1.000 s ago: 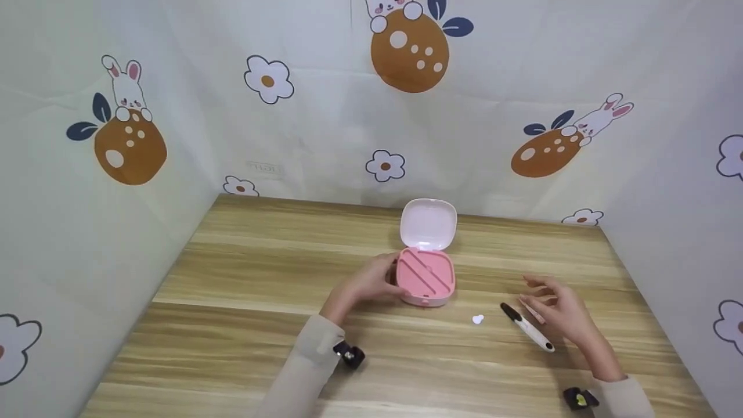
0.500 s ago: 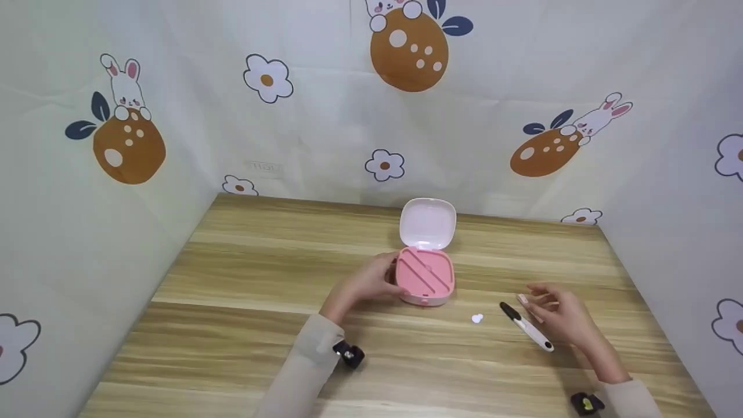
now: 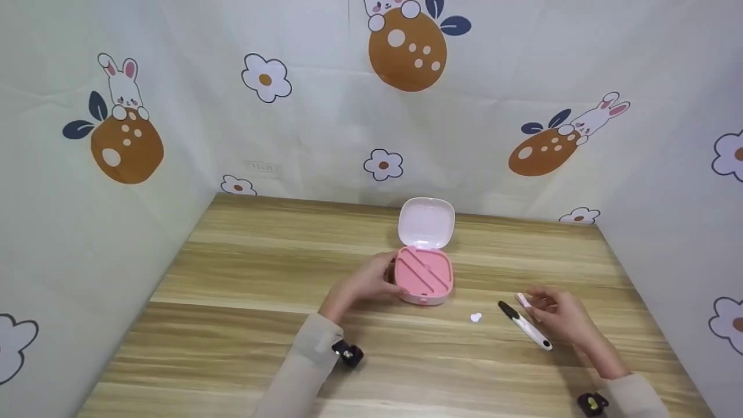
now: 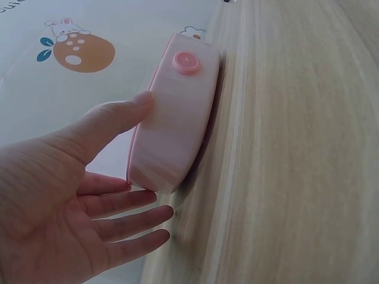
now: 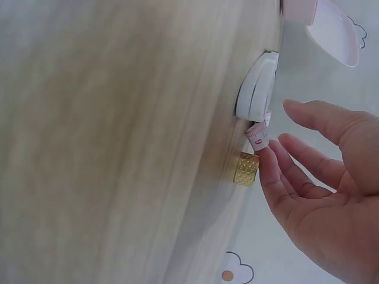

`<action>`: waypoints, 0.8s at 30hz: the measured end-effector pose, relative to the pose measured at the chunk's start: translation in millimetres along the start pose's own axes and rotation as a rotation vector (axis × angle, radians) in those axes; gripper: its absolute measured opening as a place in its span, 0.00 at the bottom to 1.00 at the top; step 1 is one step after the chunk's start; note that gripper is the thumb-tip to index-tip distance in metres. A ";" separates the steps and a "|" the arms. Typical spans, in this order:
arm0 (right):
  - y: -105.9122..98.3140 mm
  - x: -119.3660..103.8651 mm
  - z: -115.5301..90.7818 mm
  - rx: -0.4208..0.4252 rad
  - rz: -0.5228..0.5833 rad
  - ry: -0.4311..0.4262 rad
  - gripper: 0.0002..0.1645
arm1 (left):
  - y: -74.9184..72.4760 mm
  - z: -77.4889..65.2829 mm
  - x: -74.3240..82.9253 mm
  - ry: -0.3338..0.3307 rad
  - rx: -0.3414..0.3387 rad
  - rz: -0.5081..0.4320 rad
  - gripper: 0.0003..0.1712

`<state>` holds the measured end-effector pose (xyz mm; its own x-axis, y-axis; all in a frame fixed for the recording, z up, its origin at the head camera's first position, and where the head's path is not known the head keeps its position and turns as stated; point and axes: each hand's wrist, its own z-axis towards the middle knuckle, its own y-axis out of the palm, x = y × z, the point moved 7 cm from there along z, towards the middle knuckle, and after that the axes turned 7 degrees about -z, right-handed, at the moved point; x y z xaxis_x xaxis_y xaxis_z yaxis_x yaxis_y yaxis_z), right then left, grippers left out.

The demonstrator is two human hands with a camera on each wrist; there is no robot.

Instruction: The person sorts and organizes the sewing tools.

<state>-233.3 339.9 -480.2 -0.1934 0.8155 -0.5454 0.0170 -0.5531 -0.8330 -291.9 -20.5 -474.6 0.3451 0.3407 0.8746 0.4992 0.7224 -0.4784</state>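
A pink-and-white case [image 3: 424,271] stands open on the table with its lid [image 3: 426,223] raised behind it. My left hand [image 3: 368,280] holds the case's left side. In the left wrist view the thumb rests on the white front [image 4: 174,118], and several fingers spread near its corner. At the right, my right hand [image 3: 560,313] lies low over a small pale strip with red print, like a measuring tape [image 5: 257,136]. One fingertip touches the tape; the thumb stands apart. Close to that fingertip is a dimpled gold thimble [image 5: 246,169], hidden in the head view.
A slim white tool with a black end [image 3: 524,326] lies just left of the right hand. A small white piece [image 3: 476,317] lies between the tool and the case. The wooden table [image 3: 244,342] is bordered by printed cloth walls [image 3: 307,133].
My right hand has lowered slightly toward the front, with its fingers drawn closer together. More of the pale tape's end shows beyond the fingers. The left hand stays at the case.
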 end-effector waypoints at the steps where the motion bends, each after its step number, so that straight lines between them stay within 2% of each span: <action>1: 0.2 0.5 0.4 -0.001 0.001 -0.002 0.21 | 0.0 -0.1 -0.7 -0.010 0.000 -0.001 0.48; 6: 0.3 0.5 3.5 -0.006 -0.005 -0.028 0.20 | -0.1 -0.5 -2.3 -0.041 0.004 0.006 0.48; 15: 3.7 -0.1 10.3 -0.087 0.040 -0.092 0.14 | 0.3 -0.2 0.2 0.014 -0.007 -0.007 0.47; 24: 6.8 -1.0 16.2 -0.121 -0.026 -0.025 0.12 | -0.4 -0.9 -1.6 -0.027 -0.001 0.013 0.48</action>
<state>-248.9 332.5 -483.8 -0.2199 0.8238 -0.5224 0.1294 -0.5062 -0.8527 -291.9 -21.8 -476.0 0.3296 0.3660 0.8703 0.4960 0.7172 -0.4894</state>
